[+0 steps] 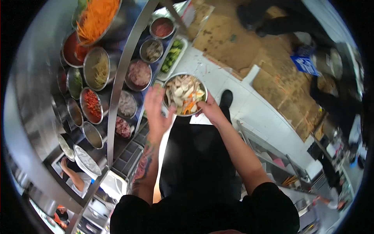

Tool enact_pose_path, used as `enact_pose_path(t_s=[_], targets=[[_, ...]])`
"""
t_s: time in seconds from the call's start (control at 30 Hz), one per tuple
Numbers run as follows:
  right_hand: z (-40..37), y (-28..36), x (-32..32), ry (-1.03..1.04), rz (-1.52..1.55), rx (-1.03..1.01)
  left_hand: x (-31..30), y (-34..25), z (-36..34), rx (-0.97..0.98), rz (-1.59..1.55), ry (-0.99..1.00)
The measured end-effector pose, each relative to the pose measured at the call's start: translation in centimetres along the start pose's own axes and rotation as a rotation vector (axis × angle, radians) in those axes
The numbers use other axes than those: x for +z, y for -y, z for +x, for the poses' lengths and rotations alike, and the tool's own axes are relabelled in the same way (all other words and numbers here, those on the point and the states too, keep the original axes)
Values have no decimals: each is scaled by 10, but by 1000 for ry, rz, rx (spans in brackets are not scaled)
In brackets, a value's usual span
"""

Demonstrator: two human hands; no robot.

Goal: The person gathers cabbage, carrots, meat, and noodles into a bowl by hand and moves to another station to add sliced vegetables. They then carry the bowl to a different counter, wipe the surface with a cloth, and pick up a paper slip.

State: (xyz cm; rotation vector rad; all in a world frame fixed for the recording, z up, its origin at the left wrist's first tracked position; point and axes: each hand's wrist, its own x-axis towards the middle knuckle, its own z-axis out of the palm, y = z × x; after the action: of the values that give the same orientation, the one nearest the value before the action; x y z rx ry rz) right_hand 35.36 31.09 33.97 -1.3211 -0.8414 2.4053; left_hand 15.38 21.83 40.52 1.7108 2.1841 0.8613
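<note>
Gripped the steel bowl [185, 74] level by its rim with the right hand [210, 111] to hold the mix in, and hovered the empty-looking, spread-open left hand [156, 109] beside it.

Only one cam here, strapped to my head, fisheye lens, looking almost straight down my own front. The bowl [183, 73] sits close, mid-frame; ingredient shelf [124, 66] curves off left, floor [233, 43] far below.
</note>
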Motion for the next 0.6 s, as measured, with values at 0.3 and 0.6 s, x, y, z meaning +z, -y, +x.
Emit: enact_pose_path(t_s=[0.3,0.6], targets=[[-209,-1,11,-434,130,-283,-11,-130,-16,416,-335,353],[-375,-98,104,-801,540,-556,-64,-246,-70,536,-1087,710]])
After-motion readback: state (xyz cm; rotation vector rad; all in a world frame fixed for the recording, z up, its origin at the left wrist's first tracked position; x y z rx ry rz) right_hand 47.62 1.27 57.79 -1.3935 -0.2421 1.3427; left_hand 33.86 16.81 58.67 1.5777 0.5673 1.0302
